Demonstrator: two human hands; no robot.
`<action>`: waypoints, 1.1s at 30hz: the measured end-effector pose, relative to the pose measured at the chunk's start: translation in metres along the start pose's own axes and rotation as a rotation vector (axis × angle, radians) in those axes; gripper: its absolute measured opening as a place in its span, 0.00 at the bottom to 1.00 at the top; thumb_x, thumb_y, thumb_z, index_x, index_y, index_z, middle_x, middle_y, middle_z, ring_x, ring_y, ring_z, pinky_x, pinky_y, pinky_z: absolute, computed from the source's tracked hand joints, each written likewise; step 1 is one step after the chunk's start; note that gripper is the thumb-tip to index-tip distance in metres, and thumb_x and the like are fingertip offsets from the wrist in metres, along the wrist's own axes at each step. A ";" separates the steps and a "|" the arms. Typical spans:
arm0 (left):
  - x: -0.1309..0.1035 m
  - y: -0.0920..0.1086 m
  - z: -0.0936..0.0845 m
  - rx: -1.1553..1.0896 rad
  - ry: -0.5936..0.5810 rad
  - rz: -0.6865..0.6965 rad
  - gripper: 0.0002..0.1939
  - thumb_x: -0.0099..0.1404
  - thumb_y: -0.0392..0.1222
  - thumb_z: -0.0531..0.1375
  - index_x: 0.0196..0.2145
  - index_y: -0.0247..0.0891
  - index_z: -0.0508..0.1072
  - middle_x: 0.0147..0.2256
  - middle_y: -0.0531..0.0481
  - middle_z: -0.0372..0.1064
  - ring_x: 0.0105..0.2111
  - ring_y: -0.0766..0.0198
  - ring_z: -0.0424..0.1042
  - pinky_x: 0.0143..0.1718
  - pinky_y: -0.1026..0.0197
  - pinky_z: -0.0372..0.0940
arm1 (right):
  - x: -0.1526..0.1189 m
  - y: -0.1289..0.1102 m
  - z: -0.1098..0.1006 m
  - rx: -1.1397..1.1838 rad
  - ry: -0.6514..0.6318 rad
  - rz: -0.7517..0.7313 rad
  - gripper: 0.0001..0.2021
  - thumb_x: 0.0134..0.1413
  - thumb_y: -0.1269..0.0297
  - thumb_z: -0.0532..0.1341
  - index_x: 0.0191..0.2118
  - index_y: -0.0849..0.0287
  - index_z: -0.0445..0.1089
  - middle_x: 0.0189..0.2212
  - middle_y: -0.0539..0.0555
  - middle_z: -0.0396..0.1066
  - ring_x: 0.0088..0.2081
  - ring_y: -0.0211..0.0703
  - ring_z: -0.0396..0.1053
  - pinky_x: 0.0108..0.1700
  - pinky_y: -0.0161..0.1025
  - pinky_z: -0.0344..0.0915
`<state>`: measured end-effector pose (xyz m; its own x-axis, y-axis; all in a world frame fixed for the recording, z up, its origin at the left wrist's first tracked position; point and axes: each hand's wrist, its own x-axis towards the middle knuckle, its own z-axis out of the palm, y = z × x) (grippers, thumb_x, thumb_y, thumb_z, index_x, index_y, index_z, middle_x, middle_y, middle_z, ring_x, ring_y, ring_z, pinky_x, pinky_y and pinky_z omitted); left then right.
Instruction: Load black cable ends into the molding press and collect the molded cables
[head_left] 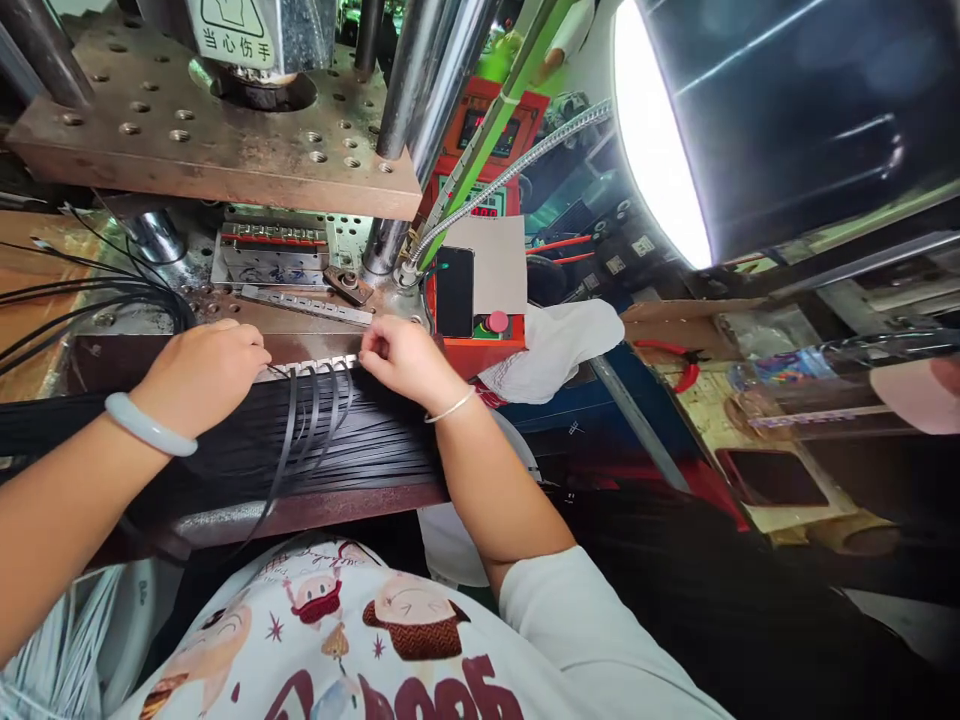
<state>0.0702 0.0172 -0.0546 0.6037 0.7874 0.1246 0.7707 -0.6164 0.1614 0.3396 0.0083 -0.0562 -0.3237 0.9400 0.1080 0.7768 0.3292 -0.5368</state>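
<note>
A slotted metal strip (322,364) lies along the front edge of the press, with several flat black cables (291,420) hanging from its slots. My left hand (206,375) is closed in a pinch at the strip's left part, on the end of a black cable; its fingertips partly hide that end. At the strip's right end, my right hand (409,360) has thumb and forefinger curled together on the metal. Beneath both hands, many black cables (375,440) lie side by side. A second slotted strip (307,303) rests just behind, on the press bed.
Above the hands hangs the press's thick upper plate (225,175); a metal mould (274,255) sits under it. To the right are a red control box (480,352) with a phone (455,292), a white cloth (562,345), a bright lamp (660,140) and red-handled pliers (679,360).
</note>
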 end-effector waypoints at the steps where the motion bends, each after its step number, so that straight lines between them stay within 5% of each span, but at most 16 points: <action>1: 0.001 -0.001 -0.005 0.022 -0.008 -0.020 0.19 0.65 0.43 0.48 0.31 0.38 0.78 0.39 0.38 0.77 0.40 0.44 0.77 0.44 0.44 0.71 | -0.003 -0.001 -0.006 -0.047 -0.056 0.022 0.06 0.57 0.71 0.62 0.30 0.61 0.74 0.28 0.54 0.73 0.30 0.42 0.66 0.37 0.39 0.61; 6: -0.001 0.003 -0.018 -0.406 0.128 -0.202 0.14 0.63 0.48 0.54 0.38 0.42 0.76 0.35 0.48 0.79 0.35 0.54 0.79 0.42 0.54 0.73 | -0.022 -0.018 -0.014 -0.242 -0.294 -0.133 0.07 0.63 0.64 0.63 0.38 0.61 0.78 0.36 0.59 0.75 0.38 0.47 0.69 0.42 0.41 0.60; 10: -0.008 0.009 -0.012 -0.555 0.176 -0.220 0.09 0.61 0.44 0.57 0.35 0.44 0.76 0.34 0.53 0.79 0.34 0.58 0.79 0.42 0.56 0.74 | -0.035 -0.022 -0.002 -0.286 -0.216 -0.206 0.04 0.62 0.67 0.63 0.38 0.62 0.75 0.39 0.59 0.73 0.43 0.49 0.66 0.45 0.43 0.60; 15: -0.011 0.009 -0.007 -0.763 0.402 -0.269 0.10 0.64 0.47 0.62 0.41 0.42 0.75 0.40 0.53 0.79 0.39 0.59 0.80 0.46 0.55 0.76 | -0.048 -0.007 -0.010 -0.280 -0.109 -0.308 0.07 0.67 0.67 0.57 0.40 0.61 0.72 0.35 0.58 0.73 0.38 0.47 0.64 0.43 0.42 0.57; 21: -0.007 0.002 0.005 -0.341 0.271 -0.036 0.15 0.66 0.42 0.51 0.33 0.40 0.78 0.35 0.48 0.79 0.37 0.58 0.78 0.43 0.54 0.74 | -0.060 0.016 -0.037 -0.668 0.021 -0.286 0.14 0.66 0.74 0.53 0.34 0.61 0.74 0.32 0.59 0.71 0.37 0.48 0.60 0.39 0.44 0.53; 24: -0.010 0.004 0.003 -0.291 0.397 -0.081 0.15 0.68 0.40 0.51 0.36 0.40 0.78 0.37 0.51 0.80 0.39 0.60 0.78 0.45 0.57 0.72 | -0.057 0.021 -0.041 -0.726 0.115 -0.155 0.15 0.64 0.76 0.53 0.30 0.61 0.74 0.34 0.62 0.71 0.38 0.50 0.62 0.39 0.45 0.57; 27: -0.011 0.002 0.002 -0.278 0.435 -0.144 0.15 0.70 0.43 0.52 0.39 0.41 0.79 0.40 0.54 0.80 0.41 0.61 0.78 0.48 0.57 0.71 | -0.042 0.022 -0.032 -0.558 0.271 -0.021 0.15 0.64 0.75 0.52 0.35 0.62 0.76 0.35 0.62 0.72 0.38 0.50 0.67 0.40 0.45 0.64; 30: -0.009 -0.002 0.006 -0.287 0.262 -0.113 0.16 0.67 0.45 0.52 0.34 0.41 0.79 0.35 0.52 0.80 0.35 0.59 0.79 0.42 0.57 0.72 | -0.024 0.022 -0.011 -0.144 0.439 0.006 0.13 0.67 0.68 0.54 0.43 0.60 0.77 0.39 0.59 0.76 0.39 0.47 0.73 0.44 0.43 0.71; 33: -0.011 -0.003 0.008 -0.362 0.269 -0.085 0.14 0.68 0.46 0.55 0.34 0.41 0.80 0.34 0.51 0.81 0.34 0.60 0.79 0.40 0.59 0.72 | -0.014 0.024 0.011 0.255 0.434 0.030 0.12 0.66 0.62 0.57 0.43 0.57 0.77 0.38 0.55 0.79 0.36 0.44 0.78 0.42 0.41 0.75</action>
<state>0.0629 0.0110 -0.0644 0.4300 0.8370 0.3383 0.6657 -0.5471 0.5075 0.3570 0.0020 -0.0803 -0.0061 0.9172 0.3984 0.6081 0.3197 -0.7266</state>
